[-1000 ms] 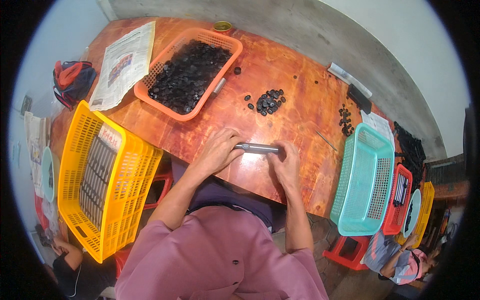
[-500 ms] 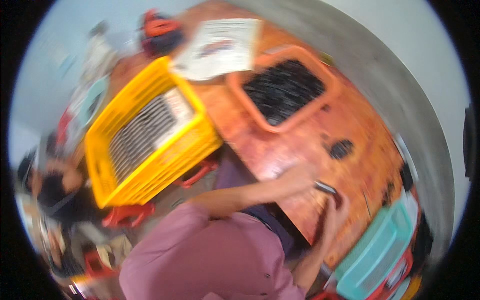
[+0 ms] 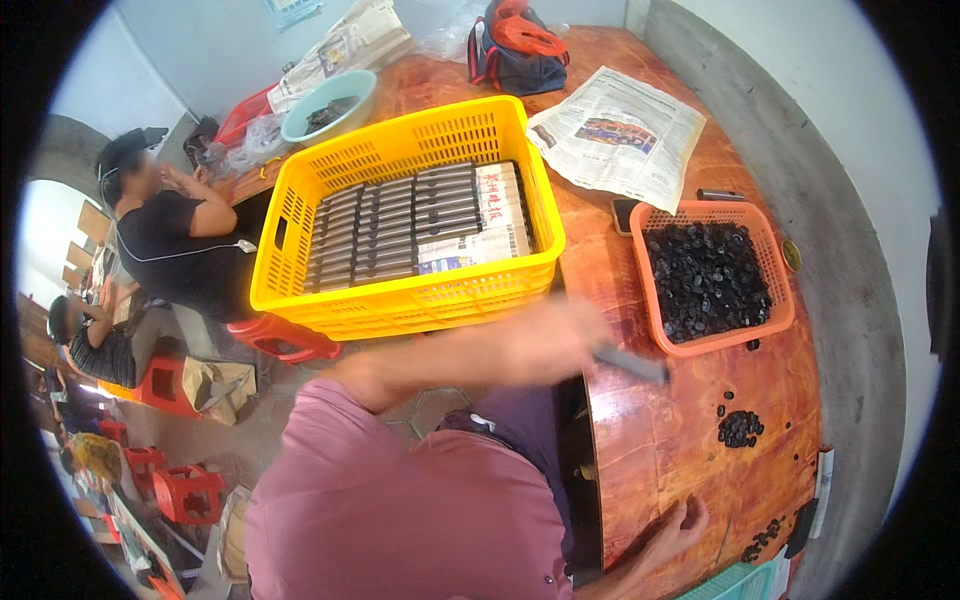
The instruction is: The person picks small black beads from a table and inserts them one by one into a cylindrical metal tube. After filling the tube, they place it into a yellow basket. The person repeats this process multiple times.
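Note:
My left hand (image 3: pixel 560 340) is closed on one end of a slim dark grey bar (image 3: pixel 632 363), smeared by motion, above the near table edge beside the yellow crate (image 3: pixel 400 318). Rows of similar dark grey bars (image 3: pixel 440 200) lie inside that crate, with folded newspaper (image 3: pixel 472 250) at its right end. My right hand (image 3: pixel 685 525) rests low over the table, its fingers loosely curled and apart, holding nothing. Beyond it is a small pile of black oval pieces (image 3: pixel 740 429). Many more black pieces (image 3: pixel 708 280) fill the orange basket (image 3: pixel 690 347).
The wooden table (image 3: pixel 650 430) also bears a newspaper sheet (image 3: pixel 625 135), a dark bag (image 3: pixel 518 62) and a lone bar (image 3: pixel 720 195). A teal basket (image 3: pixel 735 582) is at the lower right. Left of the crate sit people (image 3: pixel 175 235) near red stools (image 3: pixel 188 492).
The bar was between both hands over the table; now only my left hand has it, nearer the crate. My right hand has let go. The view has turned left.

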A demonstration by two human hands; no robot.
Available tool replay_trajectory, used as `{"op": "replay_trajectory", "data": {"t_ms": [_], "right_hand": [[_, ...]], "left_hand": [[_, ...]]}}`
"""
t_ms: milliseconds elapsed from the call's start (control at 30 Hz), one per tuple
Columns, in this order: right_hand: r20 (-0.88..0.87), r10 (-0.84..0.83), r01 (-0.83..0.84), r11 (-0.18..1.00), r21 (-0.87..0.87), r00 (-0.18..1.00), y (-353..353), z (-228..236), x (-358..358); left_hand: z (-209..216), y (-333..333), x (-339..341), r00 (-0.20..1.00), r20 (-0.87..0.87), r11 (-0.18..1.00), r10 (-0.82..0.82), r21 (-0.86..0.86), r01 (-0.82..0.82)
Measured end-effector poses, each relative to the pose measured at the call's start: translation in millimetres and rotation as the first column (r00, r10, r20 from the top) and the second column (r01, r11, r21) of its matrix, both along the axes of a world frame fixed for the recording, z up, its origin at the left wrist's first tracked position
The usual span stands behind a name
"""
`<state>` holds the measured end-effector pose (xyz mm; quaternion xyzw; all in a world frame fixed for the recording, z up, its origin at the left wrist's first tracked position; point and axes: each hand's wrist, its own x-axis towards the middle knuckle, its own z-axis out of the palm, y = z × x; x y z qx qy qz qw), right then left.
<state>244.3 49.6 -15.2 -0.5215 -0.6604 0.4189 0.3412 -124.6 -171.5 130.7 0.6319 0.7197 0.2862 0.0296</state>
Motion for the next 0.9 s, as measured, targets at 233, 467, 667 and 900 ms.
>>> {"op": "replay_trajectory", "data": {"t_ms": [233, 467, 667, 900], "right_hand": [[0.117, 0.047, -0.06, 0.992, 0.112, 0.992, 14, -14, 9], [0.14, 0.053, -0.074, 0.986, 0.148, 0.989, 32, -40, 24], [0.143, 0.055, -0.084, 0.975, 0.207, 0.988, 25, -33, 21], [0.15, 0.054, -0.086, 0.971, 0.222, 0.987, 25, -33, 20]], "left_hand": [[3, -107, -165, 0.703, -0.215, 0.693, 0.678, -0.131, -0.709], [-156, -147, -224, 0.777, -0.289, 0.628, 0.56, -0.464, -0.625], [-182, -156, -216, 0.779, -0.326, 0.557, 0.536, -0.558, -0.616], [-189, -172, -228, 0.744, -0.289, 0.5, 0.603, -0.589, -0.634]]}}
